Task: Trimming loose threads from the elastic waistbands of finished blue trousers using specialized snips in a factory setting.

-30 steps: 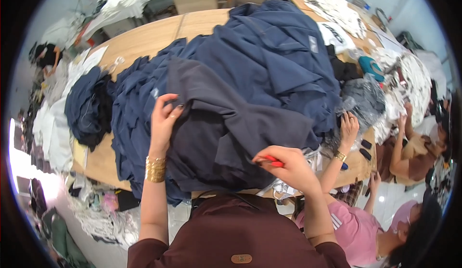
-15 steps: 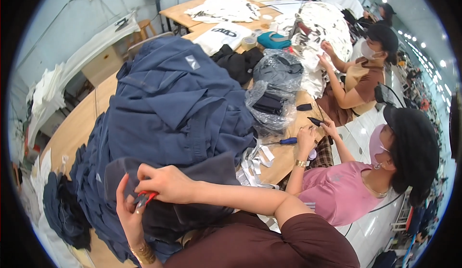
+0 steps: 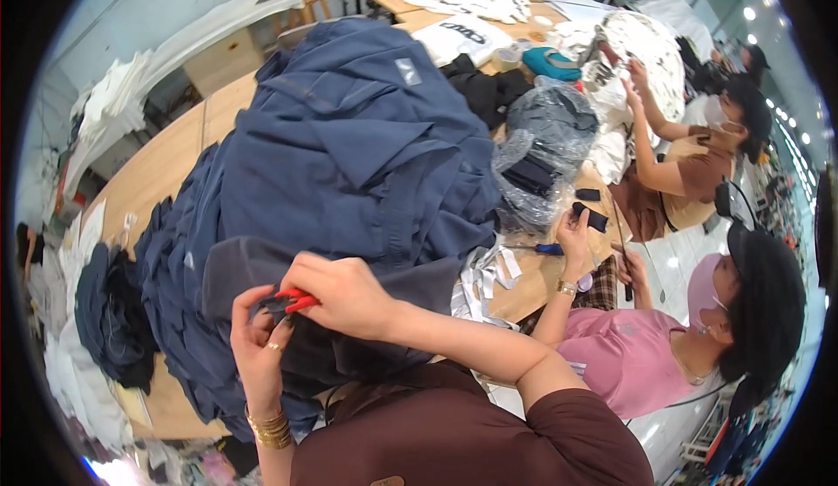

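Observation:
My right hand (image 3: 342,292) is closed around a pair of red-handled thread snips (image 3: 299,300), with the blades pointing left. Close against the blades, the fingers of my left hand (image 3: 256,333) are bent together in a pinch; what they hold is too small to make out. Both hands are above a dark grey garment (image 3: 234,270) draped over the front of a big heap of navy garments (image 3: 349,154). Gold bracelets circle my left wrist.
The heap covers much of a wooden table (image 3: 166,150). To its right lie white strips (image 3: 484,278), a clear plastic bag (image 3: 554,119) and black cloth (image 3: 484,89). At my right, a person in pink (image 3: 611,346) handles small black pieces; beyond sits another person (image 3: 698,167).
The view has shifted. My hands have turned, and the snips now point left instead of down. The neighbour in pink has lifted a black piece in one hand.

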The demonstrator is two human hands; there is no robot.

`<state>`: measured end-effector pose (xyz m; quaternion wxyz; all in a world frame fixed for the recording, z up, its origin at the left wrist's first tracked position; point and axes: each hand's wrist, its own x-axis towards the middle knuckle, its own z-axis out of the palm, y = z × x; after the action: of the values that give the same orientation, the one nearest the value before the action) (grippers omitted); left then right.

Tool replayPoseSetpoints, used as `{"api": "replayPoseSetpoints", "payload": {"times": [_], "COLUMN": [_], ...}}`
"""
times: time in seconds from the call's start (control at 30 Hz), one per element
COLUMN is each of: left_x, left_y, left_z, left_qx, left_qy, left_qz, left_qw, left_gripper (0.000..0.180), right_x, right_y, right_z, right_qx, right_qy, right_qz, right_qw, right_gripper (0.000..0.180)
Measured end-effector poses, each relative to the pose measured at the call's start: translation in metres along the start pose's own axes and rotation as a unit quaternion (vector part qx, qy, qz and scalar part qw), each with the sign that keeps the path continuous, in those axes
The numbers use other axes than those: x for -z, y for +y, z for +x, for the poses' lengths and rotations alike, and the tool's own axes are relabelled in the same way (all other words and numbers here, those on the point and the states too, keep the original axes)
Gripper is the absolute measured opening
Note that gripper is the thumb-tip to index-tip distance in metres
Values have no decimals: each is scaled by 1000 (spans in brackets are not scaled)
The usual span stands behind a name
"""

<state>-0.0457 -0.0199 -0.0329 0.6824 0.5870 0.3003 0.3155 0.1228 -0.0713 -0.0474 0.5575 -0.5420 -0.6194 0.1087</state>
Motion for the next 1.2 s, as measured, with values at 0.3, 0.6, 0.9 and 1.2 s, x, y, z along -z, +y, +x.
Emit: {"api": "replayPoseSetpoints", "payload": {"times": [0.3,0.6,0.9,1.2], "left_x": [-9,2,5,-2], "left_y": [4,-1,-6,-12], "left_z": [2,-9,-8,-12], "left_qx": [-83,-10,68,17], "left_qy": [14,22,50,62], "left_qz": [200,77,-182,-185], "left_qw": [976,997,980,981], "left_gripper": [17,8,7,10], "right_x": [16,20,18,3], "right_y": [-18,-23,-33,-37], "right_z": [-4,-15,-24,-30], "right_qx": [74,-12,-92,-58], "right_qy": [-14,-42,-99,-53], "right_qz": [-43,6,-94,-155], "right_qw": [996,999,986,985], "right_gripper": [23,22,28,25]}}
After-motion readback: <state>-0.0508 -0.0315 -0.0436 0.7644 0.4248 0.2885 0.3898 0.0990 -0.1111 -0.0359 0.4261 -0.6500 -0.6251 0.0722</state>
